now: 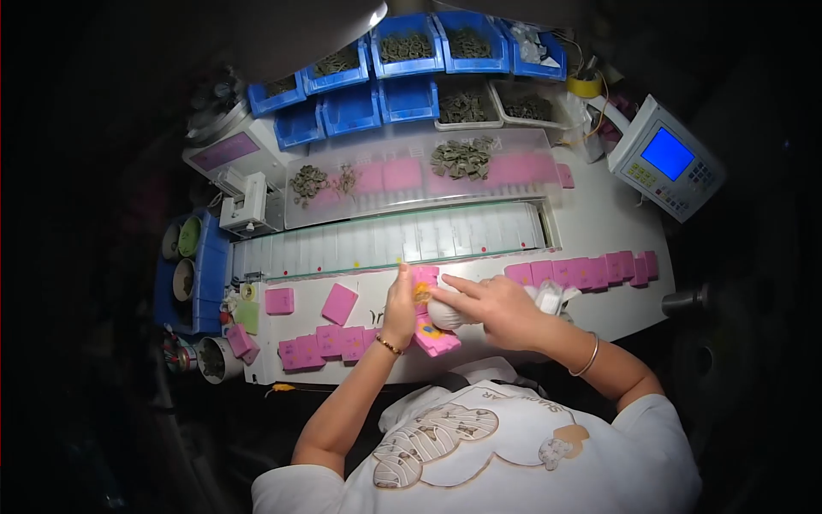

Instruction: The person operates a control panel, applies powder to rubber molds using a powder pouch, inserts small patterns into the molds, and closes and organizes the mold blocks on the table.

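My left hand is closed on a pink block with a yellow-marked inner face, holding it upright over the front of the bench. Just below it, another pink piece with a yellow and blue mark is tilted toward me. My right hand comes in from the right, its fingers over a white rounded pouch. Its fingertips reach right to the marked face of the upper block. Part of the pouch is hidden under the fingers.
Pink blocks line the bench at right and front left. Behind them runs a glass-covered conveyor. Blue bins of small dark pieces stand at the back, a keypad display at right, a white machine at left.
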Demonstrator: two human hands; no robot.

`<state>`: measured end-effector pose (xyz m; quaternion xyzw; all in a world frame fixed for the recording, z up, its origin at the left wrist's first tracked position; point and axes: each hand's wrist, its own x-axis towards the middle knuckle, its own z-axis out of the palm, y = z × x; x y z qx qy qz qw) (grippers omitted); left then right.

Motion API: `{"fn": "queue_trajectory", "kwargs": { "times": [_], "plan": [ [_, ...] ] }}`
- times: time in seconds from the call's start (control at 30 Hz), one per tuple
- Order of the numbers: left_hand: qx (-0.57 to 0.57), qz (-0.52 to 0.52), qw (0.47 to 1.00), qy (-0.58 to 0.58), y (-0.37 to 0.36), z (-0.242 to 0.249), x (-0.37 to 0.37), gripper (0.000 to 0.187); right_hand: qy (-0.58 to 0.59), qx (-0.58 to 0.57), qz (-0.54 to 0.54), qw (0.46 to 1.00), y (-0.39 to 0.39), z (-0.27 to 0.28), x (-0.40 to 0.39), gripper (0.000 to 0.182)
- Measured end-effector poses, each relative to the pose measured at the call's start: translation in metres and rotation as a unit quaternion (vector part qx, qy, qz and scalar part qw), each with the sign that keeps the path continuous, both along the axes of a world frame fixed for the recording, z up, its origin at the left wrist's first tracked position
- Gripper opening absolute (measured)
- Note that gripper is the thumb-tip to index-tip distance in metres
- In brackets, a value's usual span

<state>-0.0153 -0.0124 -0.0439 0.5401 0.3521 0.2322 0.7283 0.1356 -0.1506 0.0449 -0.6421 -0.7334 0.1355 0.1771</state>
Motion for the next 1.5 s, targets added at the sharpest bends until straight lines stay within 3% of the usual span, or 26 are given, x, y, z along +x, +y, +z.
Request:
{"fn": "queue_trajectory", "kwargs": {
  "times": [0.07, 0.13, 0.2, 0.27, 0.3, 0.43, 0.5, 0.53, 0.57, 0.67, 0.73, 0.77, 0.8, 0.83, 0.87, 0.93, 0.97, 1.0, 1.07, 1.1, 1.17, 1.23, 1.3, 1.4, 1.47, 1.5],
  "plan": [
    [-0.056, 0.040, 0.997, -0.024, 0.007, 0.010, -0.007, 0.061, -0.045, 0.003, -0.024, 0.999, 0.004, 0.019, 0.000, 0.073],
    [-0.075, 0.001, 0.997, -0.030, 0.016, 0.010, -0.019, 0.059, -0.013, 0.234, -0.137, 0.962, 0.012, 0.028, -0.005, 0.077],
    [-0.020, -0.003, 0.999, -0.044, 0.013, 0.016, -0.014, 0.054, -0.027, 0.230, -0.147, 0.962, 0.010, 0.025, -0.027, 0.078],
    [0.308, 0.045, 0.947, -0.078, 0.008, 0.025, -0.005, 0.048, -0.073, 0.124, -0.054, 0.988, -0.001, -0.005, -0.051, 0.075],
    [0.156, 0.010, 0.980, -0.127, 0.008, 0.033, -0.014, 0.043, -0.038, 0.057, -0.021, 0.997, -0.008, -0.012, -0.047, 0.078],
    [0.086, 0.112, 0.974, -0.175, 0.039, 0.024, -0.036, 0.043, -0.053, -0.070, -0.020, 0.996, -0.033, -0.059, -0.030, 0.083],
    [0.060, 0.133, 0.980, -0.136, 0.040, 0.032, -0.034, 0.044, -0.039, -0.113, -0.150, 0.982, -0.040, -0.106, -0.018, 0.091],
    [0.035, 0.151, 0.983, -0.095, 0.041, 0.035, -0.034, 0.045, -0.041, -0.111, -0.147, 0.982, -0.040, -0.117, -0.014, 0.091],
    [-0.070, 0.101, 0.985, -0.119, 0.043, 0.034, -0.037, 0.048, -0.042, -0.137, -0.177, 0.974, -0.042, -0.127, -0.012, 0.086],
    [-0.181, 0.052, 0.975, -0.122, 0.032, 0.031, -0.034, 0.067, -0.032, -0.180, -0.206, 0.961, -0.040, -0.125, -0.006, 0.078],
    [-0.153, 0.051, 0.980, -0.114, 0.021, 0.020, -0.026, 0.057, 0.088, -0.085, -0.164, 0.979, -0.032, -0.114, 0.004, 0.073],
    [-0.114, 0.054, 0.986, -0.104, 0.012, 0.021, -0.020, 0.048, 0.088, -0.087, -0.166, 0.978, -0.026, -0.103, 0.007, 0.073],
    [-0.074, 0.057, 0.991, -0.096, 0.005, 0.023, -0.016, 0.041, 0.312, -0.110, -0.194, 0.923, -0.014, -0.080, 0.005, 0.068],
    [-0.078, 0.030, 0.992, -0.098, -0.001, 0.034, -0.016, 0.031, 0.520, -0.125, -0.212, 0.818, -0.004, -0.061, 0.003, 0.063],
    [-0.079, 0.027, 0.992, -0.098, -0.006, 0.030, -0.014, 0.031, 0.519, -0.123, -0.214, 0.818, 0.003, -0.050, 0.002, 0.063],
    [0.101, -0.003, 0.990, -0.098, -0.015, 0.023, -0.009, 0.026, 0.632, -0.064, -0.179, 0.751, 0.012, -0.036, -0.003, 0.046],
    [0.075, -0.023, 0.988, -0.136, -0.018, 0.022, -0.010, 0.023, 0.609, -0.015, -0.201, 0.767, 0.016, -0.038, -0.006, 0.034],
    [0.076, -0.023, 0.988, -0.136, -0.017, 0.025, -0.010, 0.023, 0.609, -0.015, -0.201, 0.767, 0.015, -0.037, -0.006, 0.034],
    [0.092, -0.059, 0.981, -0.160, -0.013, 0.029, -0.011, 0.027, 0.503, 0.050, -0.211, 0.837, 0.014, -0.031, -0.005, 0.027],
    [0.112, -0.063, 0.984, -0.123, -0.008, 0.028, -0.013, 0.031, 0.503, 0.048, -0.209, 0.837, 0.013, -0.026, -0.006, 0.027],
    [0.152, -0.037, 0.984, -0.083, -0.008, 0.031, -0.015, 0.037, 0.354, 0.099, -0.222, 0.903, 0.012, -0.018, -0.007, 0.024],
    [0.192, -0.011, 0.980, -0.044, -0.009, 0.032, -0.014, 0.044, 0.366, 0.105, -0.260, 0.888, 0.017, -0.022, -0.007, 0.024],
    [0.485, 0.058, 0.872, 0.036, -0.012, 0.028, -0.014, 0.053, 0.392, 0.118, -0.307, 0.859, 0.023, -0.033, -0.008, 0.023],
    [0.528, 0.025, 0.845, 0.084, -0.030, 0.031, -0.005, 0.061, 0.493, 0.077, -0.290, 0.816, 0.028, -0.038, -0.020, 0.024],
    [0.510, 0.034, 0.855, 0.088, -0.022, 0.014, -0.003, 0.056, 0.488, 0.065, -0.275, 0.826, 0.028, -0.045, -0.023, 0.021],
    [0.432, 0.002, 0.897, 0.094, -0.010, 0.007, -0.004, 0.051, 0.539, 0.020, -0.299, 0.787, 0.027, -0.046, -0.021, 0.021]
  ]
}}
